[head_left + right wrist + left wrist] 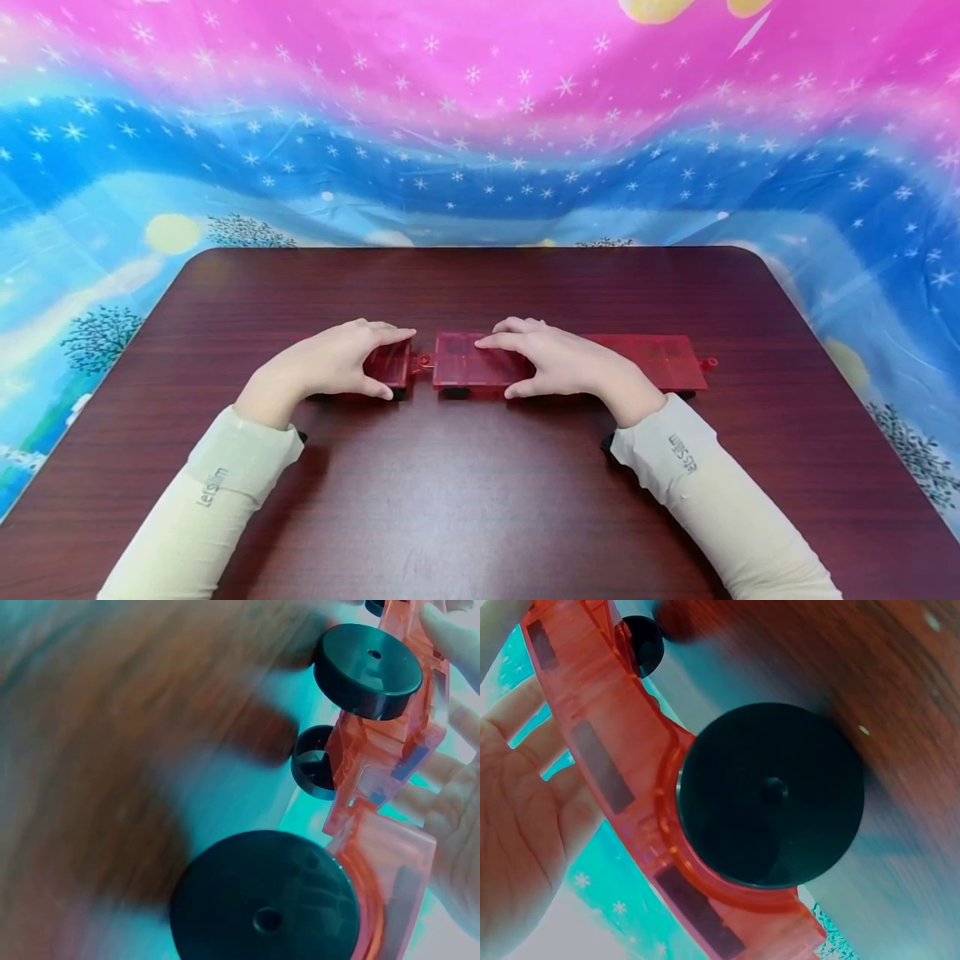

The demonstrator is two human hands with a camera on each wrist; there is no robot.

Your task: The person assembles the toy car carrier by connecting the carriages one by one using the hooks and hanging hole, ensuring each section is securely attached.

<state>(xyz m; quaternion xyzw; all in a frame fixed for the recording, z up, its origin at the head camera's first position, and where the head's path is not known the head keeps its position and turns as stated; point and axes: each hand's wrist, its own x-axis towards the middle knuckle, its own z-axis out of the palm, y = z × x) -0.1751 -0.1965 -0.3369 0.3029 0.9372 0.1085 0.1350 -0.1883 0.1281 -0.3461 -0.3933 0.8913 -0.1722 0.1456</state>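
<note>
Translucent red toy car bases with black wheels stand in a row across the table. My left hand (pixel 337 360) grips the left car base (pixel 386 367), thumb on its near side and fingers on the far side. To the right of a small gap, my right hand (pixel 558 358) holds the middle car base (pixel 456 360), its index finger on top and thumb on the near edge. A small red hitch (pixel 423 362) spans that gap. Farther right lies another red section (pixel 652 358); my hand hides where it meets the middle one. Black wheels (pixel 772 795) (pixel 367 671) show at both wrists.
The dark brown wooden table (pixel 450 483) has rounded far corners. Behind it and along both sides hangs a pink and blue snowflake-printed cloth (pixel 480 167). A red hitch loop (pixel 708 363) sticks out at the row's right end.
</note>
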